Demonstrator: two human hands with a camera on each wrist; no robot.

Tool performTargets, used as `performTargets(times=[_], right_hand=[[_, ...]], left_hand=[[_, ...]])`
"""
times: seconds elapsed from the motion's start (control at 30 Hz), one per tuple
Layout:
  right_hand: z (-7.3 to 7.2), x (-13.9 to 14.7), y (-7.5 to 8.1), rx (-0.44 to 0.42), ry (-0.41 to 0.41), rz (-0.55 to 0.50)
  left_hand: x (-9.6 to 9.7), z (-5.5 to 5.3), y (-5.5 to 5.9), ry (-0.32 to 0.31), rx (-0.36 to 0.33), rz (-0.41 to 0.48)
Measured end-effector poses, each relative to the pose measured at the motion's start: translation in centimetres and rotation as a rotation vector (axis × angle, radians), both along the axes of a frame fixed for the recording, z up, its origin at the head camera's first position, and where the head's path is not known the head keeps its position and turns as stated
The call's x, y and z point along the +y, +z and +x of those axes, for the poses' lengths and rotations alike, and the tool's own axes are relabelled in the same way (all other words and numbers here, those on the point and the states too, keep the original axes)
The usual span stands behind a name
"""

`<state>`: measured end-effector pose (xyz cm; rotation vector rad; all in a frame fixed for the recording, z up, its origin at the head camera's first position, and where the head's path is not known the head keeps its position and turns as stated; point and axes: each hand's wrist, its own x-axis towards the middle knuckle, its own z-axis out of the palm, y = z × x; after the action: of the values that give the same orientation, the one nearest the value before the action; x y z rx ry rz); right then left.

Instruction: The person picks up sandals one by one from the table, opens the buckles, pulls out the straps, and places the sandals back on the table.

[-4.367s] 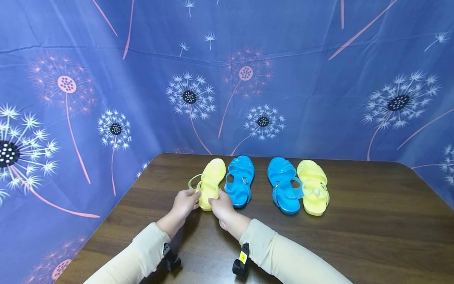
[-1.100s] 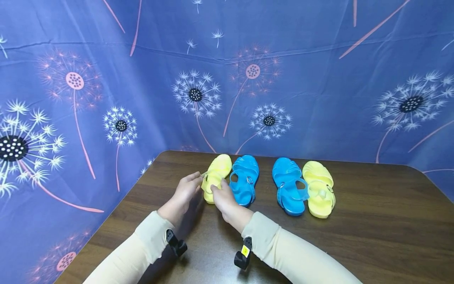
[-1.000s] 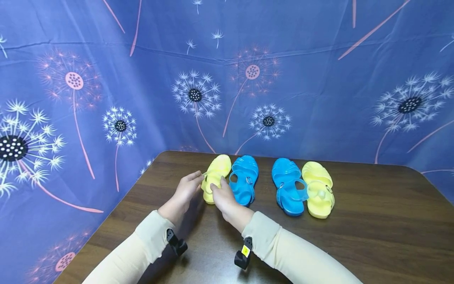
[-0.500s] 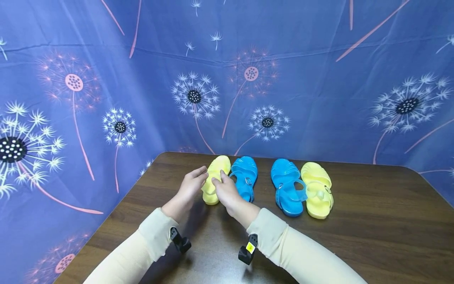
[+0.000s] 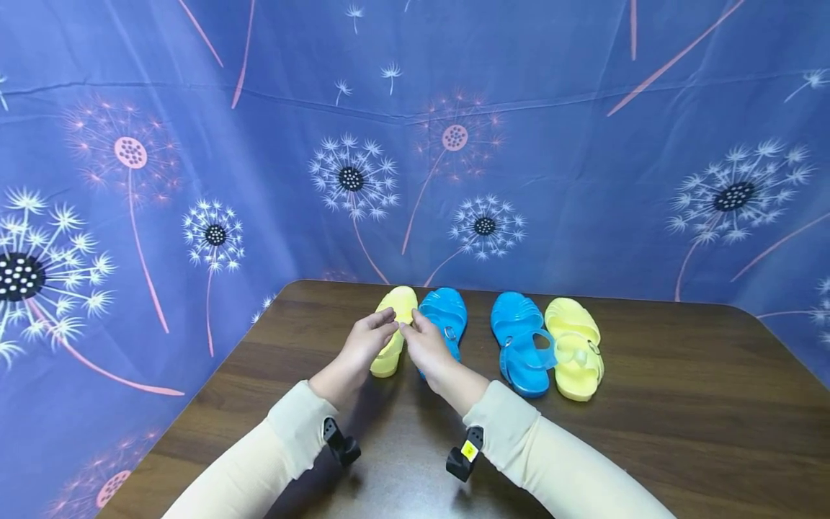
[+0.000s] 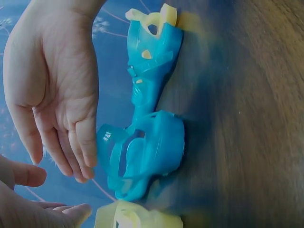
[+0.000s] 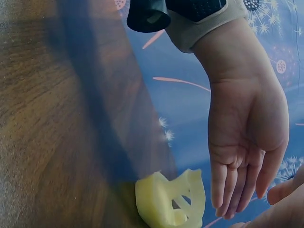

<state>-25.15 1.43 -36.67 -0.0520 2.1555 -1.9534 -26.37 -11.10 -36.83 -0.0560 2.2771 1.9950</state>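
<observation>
Hovering relaxed and outstretched, both hands (image 5: 363, 347) (image 5: 429, 352) nearly meet above the leftmost yellow sandal (image 5: 391, 350).

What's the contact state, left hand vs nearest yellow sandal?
Apart. The right wrist view shows blue cloth between the left hand and the yellow sandal.

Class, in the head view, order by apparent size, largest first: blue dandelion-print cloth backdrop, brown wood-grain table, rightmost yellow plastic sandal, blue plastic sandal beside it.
1. Blue backdrop
2. Brown table
3. Yellow sandal and blue sandal, unranked: they look alike in size.
</observation>
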Motion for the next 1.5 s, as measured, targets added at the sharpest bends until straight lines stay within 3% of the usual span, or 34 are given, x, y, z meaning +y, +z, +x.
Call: performTargets(times=[0.43,0.9,1.3,1.5], right_hand=[[-1.1,3.1,1.4,-0.038,-0.036,-0.032],[-1.5,5.2,-0.4,-0.049,-0.107,-0.001],[-1.9,6.0,-1.9,-0.187,-0.176,-0.044],[-2.0,5.7,-3.1,-0.192,-0.185,-0.028]], left_hand=[[1.7,-0.2,-0.5,-0.059,0.003,0.012],[2.6,-0.4,-1.6,-0.041,-0.049,0.021],[3.7,-0.1,-3.3,-0.010,-0.031,-0.016],[4.1,-0.2,-3.7,-0.004,-0.056,-0.001]])
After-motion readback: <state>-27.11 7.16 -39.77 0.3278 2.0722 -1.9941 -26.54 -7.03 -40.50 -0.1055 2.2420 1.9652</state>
